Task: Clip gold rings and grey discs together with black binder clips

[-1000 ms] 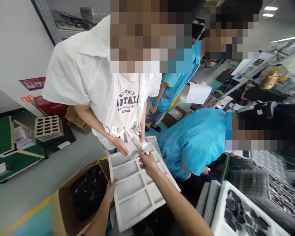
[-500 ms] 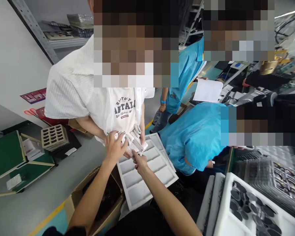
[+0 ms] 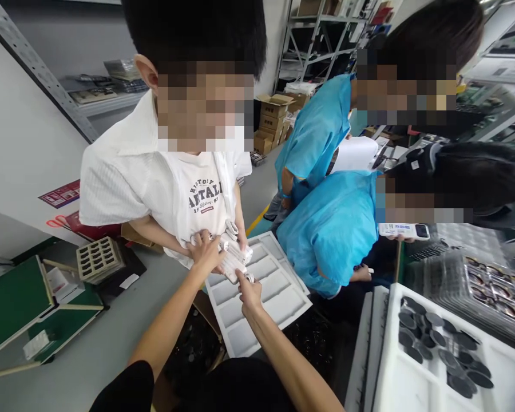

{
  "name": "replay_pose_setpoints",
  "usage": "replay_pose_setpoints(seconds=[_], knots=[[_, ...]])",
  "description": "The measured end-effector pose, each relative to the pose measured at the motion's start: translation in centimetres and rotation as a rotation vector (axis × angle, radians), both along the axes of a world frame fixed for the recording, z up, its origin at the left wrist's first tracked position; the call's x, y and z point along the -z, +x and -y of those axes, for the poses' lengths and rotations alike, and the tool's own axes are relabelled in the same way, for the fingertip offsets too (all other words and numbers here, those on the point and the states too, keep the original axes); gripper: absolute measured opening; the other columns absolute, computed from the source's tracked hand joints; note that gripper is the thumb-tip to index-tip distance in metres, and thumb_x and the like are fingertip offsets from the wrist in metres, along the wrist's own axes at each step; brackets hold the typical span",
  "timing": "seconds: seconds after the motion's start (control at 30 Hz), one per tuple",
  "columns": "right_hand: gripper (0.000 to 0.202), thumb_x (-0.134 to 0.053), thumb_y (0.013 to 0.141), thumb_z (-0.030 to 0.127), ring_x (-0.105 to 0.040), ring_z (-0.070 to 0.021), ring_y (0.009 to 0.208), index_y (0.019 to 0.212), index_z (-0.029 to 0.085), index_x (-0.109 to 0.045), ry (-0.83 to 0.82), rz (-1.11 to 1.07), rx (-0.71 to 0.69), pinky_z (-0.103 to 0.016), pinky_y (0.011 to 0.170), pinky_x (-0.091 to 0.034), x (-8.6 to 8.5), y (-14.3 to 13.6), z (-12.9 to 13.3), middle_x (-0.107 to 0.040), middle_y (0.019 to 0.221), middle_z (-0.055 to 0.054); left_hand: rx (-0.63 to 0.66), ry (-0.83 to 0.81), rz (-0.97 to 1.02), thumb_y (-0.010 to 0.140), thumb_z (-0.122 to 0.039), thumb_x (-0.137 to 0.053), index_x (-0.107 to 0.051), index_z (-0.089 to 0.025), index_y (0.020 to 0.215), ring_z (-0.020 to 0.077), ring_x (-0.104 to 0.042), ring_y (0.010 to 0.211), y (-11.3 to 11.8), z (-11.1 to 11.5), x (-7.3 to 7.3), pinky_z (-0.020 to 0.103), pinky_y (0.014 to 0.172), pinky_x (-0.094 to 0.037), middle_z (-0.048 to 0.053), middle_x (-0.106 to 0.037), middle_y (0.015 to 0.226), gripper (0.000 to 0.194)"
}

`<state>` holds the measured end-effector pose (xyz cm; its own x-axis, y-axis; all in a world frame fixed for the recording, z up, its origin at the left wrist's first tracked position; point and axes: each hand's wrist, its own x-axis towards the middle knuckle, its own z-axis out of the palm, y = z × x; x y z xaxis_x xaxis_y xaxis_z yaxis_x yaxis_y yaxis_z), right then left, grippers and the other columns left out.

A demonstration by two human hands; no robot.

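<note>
A co-worker in a white shirt holds a bundle of long white strap-like or cable-like pieces [image 3: 232,264] at waist height. My left hand [image 3: 203,252] lies against the left end of this bundle, fingers spread, beside the co-worker's hand. On the bundle's near side, my right hand [image 3: 250,290] has its index finger stretched along the pieces and its other fingers curled round a small white looped end [image 3: 249,278]. Another white coil [image 3: 231,229] stands up at the top of the bundle. What lies under my left palm is hidden.
White compartment trays [image 3: 264,297] lie below the hands. At right, a white tray [image 3: 431,380] holds dark discs beside stacked clear trays [image 3: 442,286]. Two people in blue smocks [image 3: 326,229] are at right. A green cart [image 3: 15,292] and beige tray stack [image 3: 98,260] stand at left.
My view has shifted, bringing more of the shelves at the back into sight. The bundle sits flatter between the hands. A phone now shows in a blue-smocked person's hand.
</note>
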<state>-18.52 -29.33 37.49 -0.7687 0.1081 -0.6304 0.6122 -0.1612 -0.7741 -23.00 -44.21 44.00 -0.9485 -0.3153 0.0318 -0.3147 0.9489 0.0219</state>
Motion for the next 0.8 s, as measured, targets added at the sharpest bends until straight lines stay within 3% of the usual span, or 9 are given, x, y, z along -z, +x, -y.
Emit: replay_pose_setpoints(seconds=[0.17,0.37,0.5,0.67,0.8], knots=[[0.048,-0.087,0.065,0.052,-0.032,-0.007,0.047,0.074,0.018,-0.054,-0.117,0.027,0.076,-0.02,0.04,-0.02,1.3,3.4,-4.6,-0.042,0.053,0.008,0.019,-0.02,-0.021,0.081,-0.046,-0.067,-0.07,-0.028,0.115,0.0435,-0.035,0.124,0.0,-0.4,0.2,0.067,0.092,-0.035,0.017,-0.042,0.137,0.039],[0.059,-0.096,0.051,0.051,-0.033,-0.0052,0.051,0.074,0.018,-0.053,-0.241,0.001,0.198,-0.017,0.042,-0.022,4.5,7.1,-9.9,-0.042,0.057,0.008,0.02,-0.081,-0.016,0.076,-0.04,-0.073,-0.074,-0.022,0.106,0.0467,-0.034,0.126,-0.6,-0.6,0.9,0.067,0.093,-0.034,0.02,-0.041,0.14,0.034],[0.062,-0.097,0.049,0.05,-0.035,-0.0058,0.052,0.073,0.019,-0.049,-0.348,0.01,0.248,-0.016,0.042,-0.024,6.0,8.0,-11.0,-0.04,0.059,0.009,0.049,-0.105,-0.002,0.078,-0.037,-0.073,-0.074,-0.022,0.107,0.0453,-0.037,0.125,-1.0,-0.6,0.9,0.068,0.096,-0.033,0.019,-0.044,0.139,0.033],[0.06,-0.096,0.053,0.05,-0.034,-0.006,0.052,0.071,0.02,-0.047,-0.441,-0.023,0.289,-0.016,0.044,-0.026,6.0,8.2,-11.8,-0.038,0.056,0.01,0.154,-0.099,-0.001,0.082,-0.037,-0.07,-0.074,-0.021,0.108,0.0441,-0.043,0.122,-0.6,-0.7,-0.6,0.072,0.101,-0.028,0.019,-0.052,0.133,0.031],[0.063,-0.095,0.055,0.051,-0.034,-0.0059,0.051,0.067,0.021,-0.041,-0.462,-0.077,0.312,-0.017,0.045,-0.027,5.3,7.9,-12.6,-0.037,0.054,0.01,0.247,0.028,-0.224,0.09,-0.031,-0.061,-0.069,-0.018,0.121,0.0467,-0.035,0.137,0.8,-2.6,-1.5,0.074,0.109,-0.02,0.024,-0.045,0.145,0.035]])
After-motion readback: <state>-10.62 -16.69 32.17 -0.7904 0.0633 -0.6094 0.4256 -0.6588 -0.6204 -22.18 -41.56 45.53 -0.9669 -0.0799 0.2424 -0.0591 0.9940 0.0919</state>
